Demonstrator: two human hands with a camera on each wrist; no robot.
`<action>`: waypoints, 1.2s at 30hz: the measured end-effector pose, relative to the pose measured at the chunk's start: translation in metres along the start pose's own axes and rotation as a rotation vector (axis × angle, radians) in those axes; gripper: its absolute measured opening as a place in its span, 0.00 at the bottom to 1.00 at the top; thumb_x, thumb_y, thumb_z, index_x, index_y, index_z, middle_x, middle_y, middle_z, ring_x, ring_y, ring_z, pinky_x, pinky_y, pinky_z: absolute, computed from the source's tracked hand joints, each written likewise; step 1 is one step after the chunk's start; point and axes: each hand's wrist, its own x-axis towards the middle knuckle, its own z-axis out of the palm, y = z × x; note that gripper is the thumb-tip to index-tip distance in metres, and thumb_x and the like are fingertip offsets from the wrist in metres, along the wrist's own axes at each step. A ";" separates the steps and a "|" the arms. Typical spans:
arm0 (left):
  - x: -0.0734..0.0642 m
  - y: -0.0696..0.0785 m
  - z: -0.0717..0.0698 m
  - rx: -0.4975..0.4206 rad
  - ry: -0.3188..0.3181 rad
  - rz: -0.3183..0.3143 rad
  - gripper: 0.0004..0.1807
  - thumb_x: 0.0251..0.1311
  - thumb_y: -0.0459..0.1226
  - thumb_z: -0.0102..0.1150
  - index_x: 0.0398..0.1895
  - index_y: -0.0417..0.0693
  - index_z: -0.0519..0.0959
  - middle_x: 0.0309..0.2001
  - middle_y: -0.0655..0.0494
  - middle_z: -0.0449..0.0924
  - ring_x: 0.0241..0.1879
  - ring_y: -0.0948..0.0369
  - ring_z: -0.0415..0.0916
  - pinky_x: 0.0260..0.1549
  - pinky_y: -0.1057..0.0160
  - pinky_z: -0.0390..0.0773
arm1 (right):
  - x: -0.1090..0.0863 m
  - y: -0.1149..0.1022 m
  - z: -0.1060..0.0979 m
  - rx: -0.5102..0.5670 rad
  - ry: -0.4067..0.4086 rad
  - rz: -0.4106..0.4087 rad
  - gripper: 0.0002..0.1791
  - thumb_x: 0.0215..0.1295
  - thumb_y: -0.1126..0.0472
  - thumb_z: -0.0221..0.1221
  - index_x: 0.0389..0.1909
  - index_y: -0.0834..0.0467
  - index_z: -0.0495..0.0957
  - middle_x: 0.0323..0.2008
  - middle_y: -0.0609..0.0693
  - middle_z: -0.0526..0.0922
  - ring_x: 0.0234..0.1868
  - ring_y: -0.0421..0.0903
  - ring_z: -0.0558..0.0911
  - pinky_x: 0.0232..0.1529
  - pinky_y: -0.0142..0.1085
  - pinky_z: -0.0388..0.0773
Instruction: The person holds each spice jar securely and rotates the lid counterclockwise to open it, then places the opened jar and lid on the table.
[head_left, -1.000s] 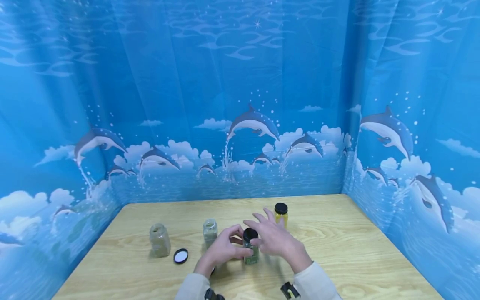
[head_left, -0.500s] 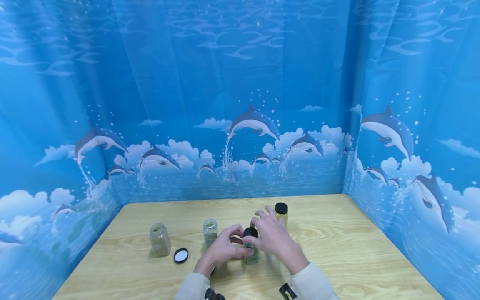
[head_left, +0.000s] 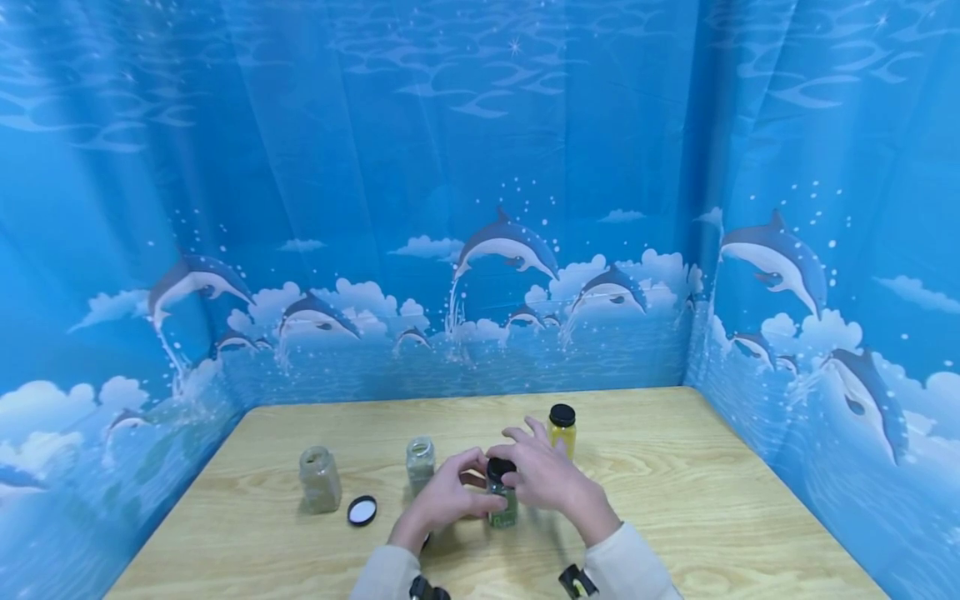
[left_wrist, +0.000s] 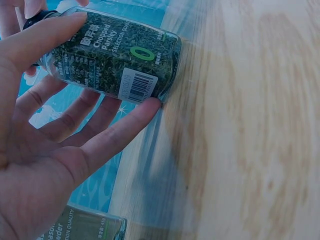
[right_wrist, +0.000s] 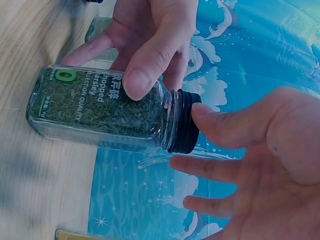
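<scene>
A square glass jar of chopped parsley (right_wrist: 95,105) with a black screw lid (right_wrist: 185,122) stands upright on the table in the head view. My left hand (head_left: 453,496) grips its body, thumb across the label (left_wrist: 100,37) and fingers on the opposite side. At the top, my right hand (head_left: 551,479) holds the lid between thumb and index finger. Its other fingers are spread away from the jar in the right wrist view. The lid sits on the jar's neck; how tightly it is screwed cannot be seen.
Two lidless glass jars, one at the left (head_left: 320,492) and one behind my left hand (head_left: 420,471), stand on the wooden table (head_left: 750,517). A black lid (head_left: 362,511) lies white side up. Behind my right hand is a lidded yellow jar (head_left: 562,437). A dolphin-print curtain (head_left: 480,208) surrounds the table.
My right hand has shifted its fingers about the lid, turning inward and then back out a little. The left hand and the parsley jar have kept their place.
</scene>
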 end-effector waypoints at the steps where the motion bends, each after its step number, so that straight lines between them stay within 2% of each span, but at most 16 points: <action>1: 0.000 0.000 0.000 0.001 0.000 -0.001 0.19 0.52 0.34 0.77 0.43 0.45 0.77 0.53 0.49 0.81 0.48 0.55 0.81 0.38 0.56 0.90 | 0.000 0.000 0.000 -0.001 -0.003 -0.001 0.22 0.65 0.63 0.67 0.60 0.48 0.83 0.71 0.59 0.74 0.78 0.71 0.57 0.64 0.85 0.54; 9: 0.000 0.000 -0.001 0.006 -0.001 -0.003 0.19 0.53 0.35 0.77 0.44 0.46 0.77 0.54 0.49 0.80 0.48 0.55 0.80 0.39 0.54 0.90 | 0.000 0.000 -0.002 0.014 -0.017 -0.001 0.22 0.65 0.64 0.67 0.60 0.48 0.83 0.71 0.59 0.73 0.79 0.71 0.56 0.64 0.85 0.53; 14: 0.001 -0.001 0.000 -0.002 0.001 -0.004 0.19 0.53 0.35 0.77 0.43 0.46 0.76 0.54 0.48 0.80 0.49 0.55 0.81 0.39 0.54 0.90 | 0.000 0.002 -0.002 0.031 -0.018 0.002 0.23 0.66 0.59 0.67 0.63 0.49 0.81 0.73 0.60 0.71 0.79 0.71 0.55 0.65 0.85 0.52; 19: 0.001 -0.002 0.000 -0.009 -0.003 0.010 0.19 0.53 0.34 0.77 0.42 0.46 0.76 0.53 0.48 0.81 0.49 0.54 0.82 0.39 0.53 0.90 | 0.001 0.005 0.000 -0.005 0.051 0.017 0.25 0.64 0.47 0.69 0.60 0.51 0.82 0.72 0.60 0.71 0.78 0.71 0.57 0.63 0.86 0.55; 24: 0.001 -0.003 0.000 -0.014 -0.008 0.012 0.18 0.53 0.34 0.77 0.42 0.46 0.77 0.53 0.48 0.81 0.49 0.54 0.82 0.39 0.53 0.90 | 0.005 0.006 0.004 -0.076 0.144 0.046 0.25 0.57 0.40 0.73 0.48 0.53 0.86 0.70 0.60 0.73 0.77 0.72 0.59 0.61 0.88 0.51; 29: 0.001 -0.002 0.000 -0.012 -0.006 0.005 0.18 0.52 0.34 0.77 0.42 0.46 0.77 0.54 0.48 0.81 0.49 0.54 0.82 0.39 0.55 0.90 | 0.005 0.006 0.006 -0.102 0.171 0.032 0.22 0.54 0.40 0.75 0.41 0.51 0.88 0.70 0.60 0.74 0.77 0.72 0.59 0.61 0.88 0.49; 36: 0.001 -0.001 0.000 -0.008 0.000 -0.007 0.19 0.52 0.34 0.78 0.42 0.45 0.77 0.53 0.48 0.80 0.48 0.55 0.81 0.38 0.55 0.90 | 0.001 0.002 0.002 -0.109 0.091 0.030 0.22 0.58 0.51 0.74 0.55 0.45 0.86 0.76 0.60 0.67 0.80 0.72 0.52 0.61 0.90 0.39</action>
